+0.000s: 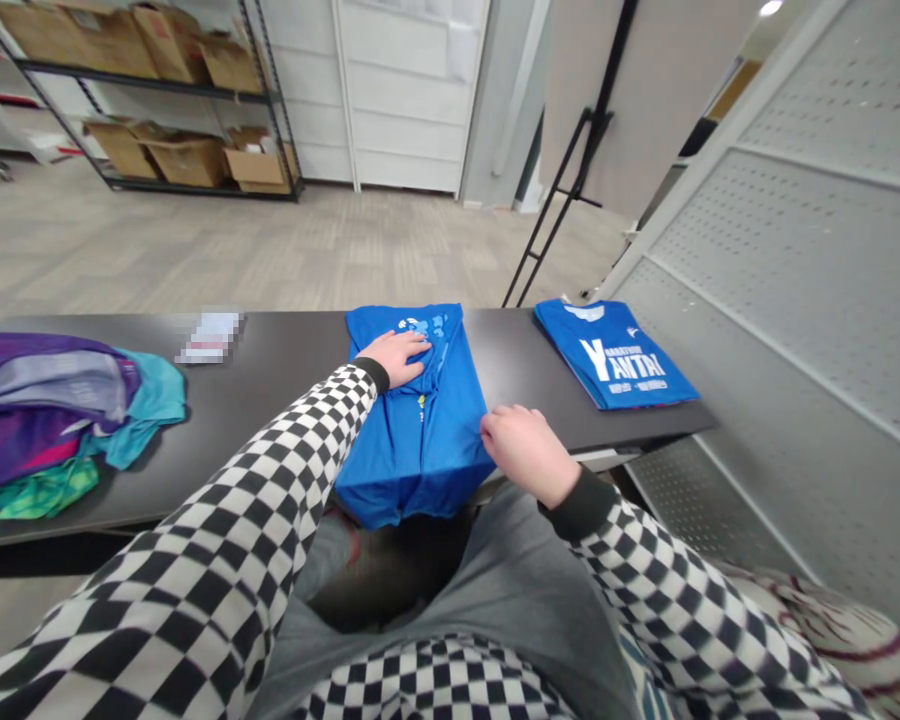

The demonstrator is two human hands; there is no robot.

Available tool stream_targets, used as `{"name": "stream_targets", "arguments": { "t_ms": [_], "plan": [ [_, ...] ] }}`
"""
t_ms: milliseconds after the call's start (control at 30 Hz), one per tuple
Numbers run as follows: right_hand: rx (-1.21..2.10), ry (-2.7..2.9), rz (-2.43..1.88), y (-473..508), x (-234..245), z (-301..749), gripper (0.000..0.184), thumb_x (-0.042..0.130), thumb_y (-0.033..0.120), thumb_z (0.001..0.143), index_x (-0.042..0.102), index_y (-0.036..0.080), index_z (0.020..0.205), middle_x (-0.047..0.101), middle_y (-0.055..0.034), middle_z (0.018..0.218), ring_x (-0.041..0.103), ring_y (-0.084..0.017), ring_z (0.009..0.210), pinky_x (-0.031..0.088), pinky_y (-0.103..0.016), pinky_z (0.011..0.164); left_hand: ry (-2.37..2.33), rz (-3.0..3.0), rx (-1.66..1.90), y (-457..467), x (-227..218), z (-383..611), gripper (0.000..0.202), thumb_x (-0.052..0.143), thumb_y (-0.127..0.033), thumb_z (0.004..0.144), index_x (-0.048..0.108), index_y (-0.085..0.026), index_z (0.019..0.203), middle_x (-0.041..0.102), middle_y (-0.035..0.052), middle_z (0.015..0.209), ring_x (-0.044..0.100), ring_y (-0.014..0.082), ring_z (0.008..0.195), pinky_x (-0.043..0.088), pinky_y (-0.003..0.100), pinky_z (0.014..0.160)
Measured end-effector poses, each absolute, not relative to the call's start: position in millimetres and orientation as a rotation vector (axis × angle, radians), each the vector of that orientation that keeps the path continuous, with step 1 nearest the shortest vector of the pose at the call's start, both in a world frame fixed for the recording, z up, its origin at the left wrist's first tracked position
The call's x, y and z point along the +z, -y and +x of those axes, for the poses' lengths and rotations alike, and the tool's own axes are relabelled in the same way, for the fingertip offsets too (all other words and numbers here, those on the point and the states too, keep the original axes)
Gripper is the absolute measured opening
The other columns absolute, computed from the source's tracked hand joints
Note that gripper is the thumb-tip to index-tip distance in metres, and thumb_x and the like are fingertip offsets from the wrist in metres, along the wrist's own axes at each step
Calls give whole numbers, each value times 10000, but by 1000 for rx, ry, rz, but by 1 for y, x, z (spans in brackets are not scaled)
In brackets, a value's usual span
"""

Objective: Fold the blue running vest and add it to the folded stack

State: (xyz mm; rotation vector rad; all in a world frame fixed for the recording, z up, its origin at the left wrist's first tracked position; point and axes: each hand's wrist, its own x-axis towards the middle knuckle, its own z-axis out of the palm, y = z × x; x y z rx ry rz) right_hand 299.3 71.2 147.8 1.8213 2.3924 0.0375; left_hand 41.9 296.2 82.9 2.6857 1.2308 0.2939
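A blue T-shirt (450, 440) lies partly folded into a long strip on the dark table, its lower end draping over the front edge toward my lap. My left hand (395, 357) rests flat on its upper part, beside a small light print, with the fingers stretched out. At the shirt's right edge, my right hand (529, 450) is closed, its fingertips pinching the blue cloth. Farther right sits a stack of neatly folded blue T-shirts (619, 355); the top one carries white lettering.
A loose heap of purple, teal and green clothing (52, 420) covers the left of the table (262, 420). A blurred white item (211, 337) lies near the back edge. Perforated grey panels (810, 240) stand at the right. Cardboard boxes (187, 160) fill a shelf behind.
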Motion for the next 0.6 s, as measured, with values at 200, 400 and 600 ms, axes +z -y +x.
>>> {"name": "stream_targets", "arguments": {
  "t_ms": [200, 400, 600],
  "plan": [
    [46, -2421, 1619, -78, 164, 297, 221, 605, 185, 1093, 811, 186, 1010, 825, -153, 1076, 755, -306, 1026, 432, -390, 867, -1240, 2678, 310, -299, 79, 41, 631, 578, -485, 1067, 645, -355, 1681, 530, 21, 1815, 461, 302, 1705, 258, 572, 1459],
    [50, -2409, 1505, -85, 172, 287, 195, 645, 161, 1036, 835, 160, 995, 836, -185, 1071, 780, -315, 1011, 445, -410, 900, -1237, 2683, 321, -299, 79, 41, 634, 572, -475, 1066, 646, -329, 1679, 531, 36, 1814, 462, 285, 1705, 258, 564, 1459],
    [74, -2448, 1575, -80, 167, 297, 197, 633, 194, 1047, 819, 169, 985, 831, -162, 1055, 783, -292, 994, 412, -392, 863, -1231, 2688, 304, -297, 81, 41, 627, 565, -479, 1073, 645, -338, 1679, 534, 31, 1813, 464, 284, 1704, 265, 558, 1456]
  ]
}}
